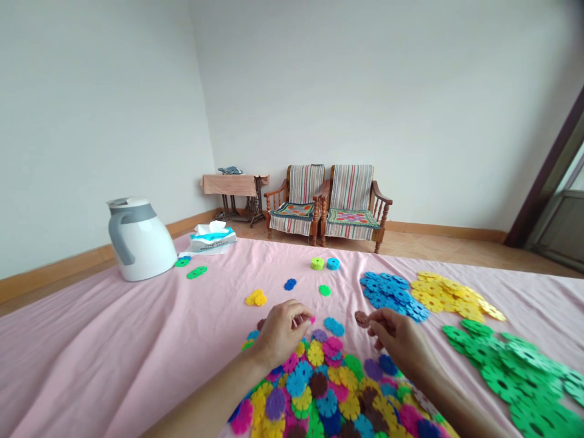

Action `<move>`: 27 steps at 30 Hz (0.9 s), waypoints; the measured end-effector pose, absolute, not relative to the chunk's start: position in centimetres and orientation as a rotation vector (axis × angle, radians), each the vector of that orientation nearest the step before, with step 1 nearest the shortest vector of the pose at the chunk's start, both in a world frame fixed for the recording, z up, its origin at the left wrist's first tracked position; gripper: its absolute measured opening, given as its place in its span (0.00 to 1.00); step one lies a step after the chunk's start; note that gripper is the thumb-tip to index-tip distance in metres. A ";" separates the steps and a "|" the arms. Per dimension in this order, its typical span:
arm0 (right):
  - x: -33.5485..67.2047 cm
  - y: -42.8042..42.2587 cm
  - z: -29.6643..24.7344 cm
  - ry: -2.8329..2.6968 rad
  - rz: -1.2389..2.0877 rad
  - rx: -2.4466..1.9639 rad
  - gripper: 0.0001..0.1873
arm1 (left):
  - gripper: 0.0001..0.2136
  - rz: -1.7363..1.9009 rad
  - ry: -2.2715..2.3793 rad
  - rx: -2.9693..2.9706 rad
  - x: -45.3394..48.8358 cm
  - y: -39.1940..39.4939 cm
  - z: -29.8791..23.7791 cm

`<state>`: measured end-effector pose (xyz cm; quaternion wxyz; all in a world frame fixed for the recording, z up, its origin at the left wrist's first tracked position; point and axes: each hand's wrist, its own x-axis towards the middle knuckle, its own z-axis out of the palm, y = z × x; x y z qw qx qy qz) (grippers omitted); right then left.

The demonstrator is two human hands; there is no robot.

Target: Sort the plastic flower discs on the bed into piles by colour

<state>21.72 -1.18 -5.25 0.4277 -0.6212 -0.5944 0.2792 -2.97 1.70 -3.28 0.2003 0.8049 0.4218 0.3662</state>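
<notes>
One pink disc (312, 319) is pinched by the left hand (285, 328), one brown disc (361, 319) by the right hand (398, 334), near the mixed pile (327, 402); colour sorting is apparently underway, separate placing seemingly required next.

Brown notched disc (362, 319) and pink piece (312, 319), both pinched!
Brown's mostly visible; pink's just a sliver, both near the multicoloured heap (326, 403).

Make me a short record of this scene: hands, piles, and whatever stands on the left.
Left hand: pinching a pink piece, mostly hidden
Right hand: holding a brown flower-shaped disc
Between forearms: mixed-colour disc pile
Right side: blue pile, yellow pile, green pile
Left side: white-and-grey jug, tissue box
Surface: pink cloth
</notes>
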 end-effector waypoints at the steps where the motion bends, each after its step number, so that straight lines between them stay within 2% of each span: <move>1: 22.3 -1.6 -5.7 -1.472 0.690 -1.566 0.08 | 0.07 0.989 1.155 2.267 -2.6 1.7 -3.2; 6: 24.7 -2.8 -6.9 -1.413 0.586 -1.610 0.11 | 0.08 0.749 1.015 2.468 -0.4 2.6 -2.1; 11: 25.7 -2.8 -6.5 -1.369 0.524 -1.639 0.11 | 0.04 0.488 1.013 2.662 1.4 4.4 -1.8; 21: 24.4 -3.4 -6.4 -1.430 0.421 -1.683 0.09 | 0.06 0.478 1.057 2.621 1.8 5.5 -2.3; 27: 23.9 -3.7 -5.7 -1.386 0.440 -1.640 0.13 | 0.08 0.568 1.258 2.536 2.4 9.8 -1.4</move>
